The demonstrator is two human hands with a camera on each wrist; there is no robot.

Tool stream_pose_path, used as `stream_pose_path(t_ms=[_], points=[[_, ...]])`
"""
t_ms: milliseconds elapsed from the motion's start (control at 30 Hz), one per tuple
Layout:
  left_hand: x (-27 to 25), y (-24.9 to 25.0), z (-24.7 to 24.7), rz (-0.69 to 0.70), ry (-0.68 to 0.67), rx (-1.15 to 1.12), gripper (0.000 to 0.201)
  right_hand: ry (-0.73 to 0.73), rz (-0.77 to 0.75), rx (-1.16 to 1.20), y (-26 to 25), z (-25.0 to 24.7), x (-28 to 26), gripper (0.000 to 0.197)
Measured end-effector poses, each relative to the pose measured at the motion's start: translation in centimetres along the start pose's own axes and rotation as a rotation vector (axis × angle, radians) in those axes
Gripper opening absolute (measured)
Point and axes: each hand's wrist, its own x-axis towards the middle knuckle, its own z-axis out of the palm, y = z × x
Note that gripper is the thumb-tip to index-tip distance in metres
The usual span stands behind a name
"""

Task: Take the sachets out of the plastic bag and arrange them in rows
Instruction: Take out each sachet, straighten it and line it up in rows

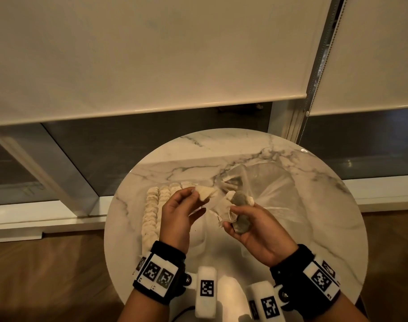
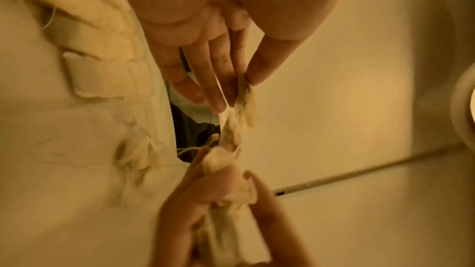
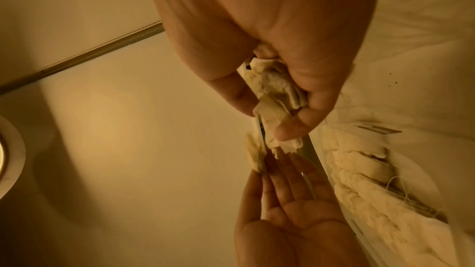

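Two sachet rows (image 1: 155,211) show whole only from the head.

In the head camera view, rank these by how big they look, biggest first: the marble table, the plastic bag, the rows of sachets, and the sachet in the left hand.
1. Marble table
2. Plastic bag, largely see-through, so its edges are hard to trace
3. Rows of sachets, partly hidden behind the left hand
4. Sachet in the left hand

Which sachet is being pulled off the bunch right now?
Find the round marble table. Above its middle, the left hand pinches one pale sachet between thumb and fingers. Unlike the sachets lying in rows, it is lifted clear of the table.
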Motion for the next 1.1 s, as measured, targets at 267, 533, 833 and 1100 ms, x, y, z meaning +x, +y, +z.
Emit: stream_pose_path(t_ms=[267, 533, 833, 1100], points=[[-0.2, 1.2, -0.2, -0.298, 0.011, -0.430, 0.006, -0.059, -0.020, 0.060, -1.1, 0.5, -0.6, 0.026], [0.4, 0.1, -0.7, -0.261, 0.095, -0.267, 0.012, -0.105, -0.041, 0.039, -0.9, 1.2, -0.8, 0.032], [2.0, 0.2, -4.3, 0.007, 0.304, 0.242, 0.023, -0.056, -0.098, -0.065, -0.7, 1.0, -0.3, 0.038], [5.2, 1.8, -8.1, 0.035, 0.268, 0.573, 0.030, 0.014, -0.063, -0.058, -0.5, -0.1, 0.5, 0.033]])
